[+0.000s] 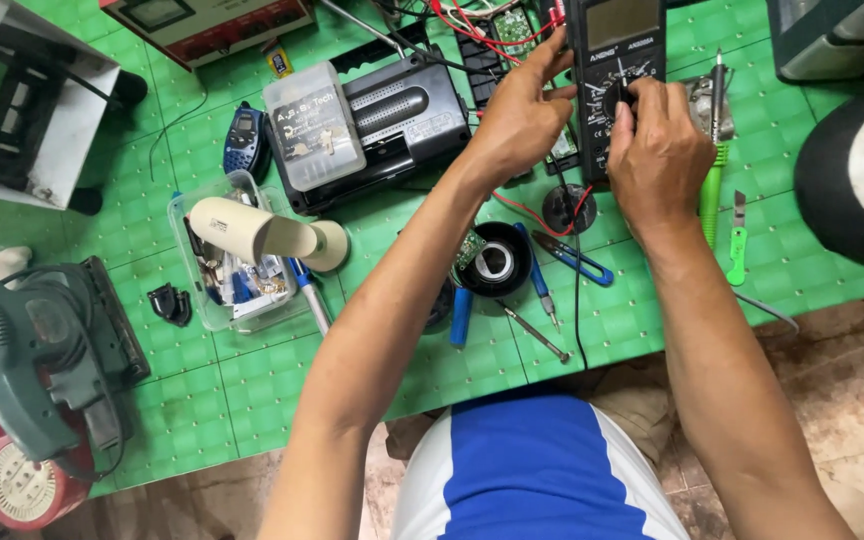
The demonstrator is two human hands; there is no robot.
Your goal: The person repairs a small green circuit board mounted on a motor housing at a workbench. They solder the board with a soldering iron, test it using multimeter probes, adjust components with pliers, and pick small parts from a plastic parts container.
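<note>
1. The black multimeter [616,70] sits at the top middle of the green tiled mat [282,370], display end pointing away from the person, and both hands are on it.
2. The right hand [657,150] has its fingertips pinched around the round selector dial on the meter's face (so it's gripping the knob, not the whole body).
3. The left hand [522,115] rests against the meter's left edge with fingers spread and stretched up along the side. It's steadying rather than clenching, and whether the thumb actually hooks around the case can't be made out.
4. Red and black probe leads [472,30] tangle just left of the meter's top, over a small green circuit board [514,28].
5. Right of the right hand lies a soldering iron with a green handle [714,170], and further right a small green-handled blade [738,240].
6. Below the hands: a roll of black tape [495,260], blue-handled pliers [572,258], a blue-handled screwdriver [537,272] and a thin metal tool [535,333].
7. Left of the forearm there's a black radio-like box [402,115] with a clear plastic parts case [314,125] lying on it, and a dark blue handset [245,135] beside that.
8. Further left, a white bullet camera [252,232] lies across a clear tray of small parts [237,290].
9. At the far left edge sits a grey-green power tool [37,350] above a red round device [22,485].
</note>
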